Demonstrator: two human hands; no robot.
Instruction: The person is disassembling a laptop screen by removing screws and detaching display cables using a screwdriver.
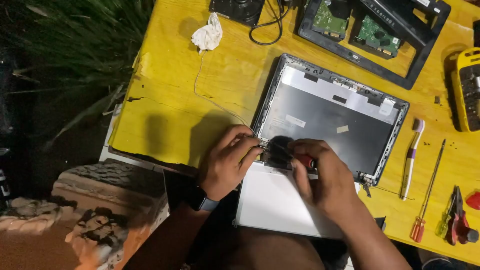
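Note:
A laptop lid shell [330,117], grey inside with a dark frame, lies open on the yellow table [170,105]. A white flat display panel [272,200] lies face down at its near edge. My left hand [227,162] presses fingertips at the lid's lower left corner, by the hinge and a thin cable. My right hand [325,177] grips a red-handled screwdriver [305,160], its tip pointing at the same hinge area. A dark watch sits on my left wrist.
A toothbrush [411,157], a long orange-handled screwdriver [427,197] and pliers [457,220] lie right. A yellow device [466,90] sits far right. A black frame with two green circuit boards [372,35] lies at the back, near a crumpled white cloth [207,35]. Plants stand left of the table.

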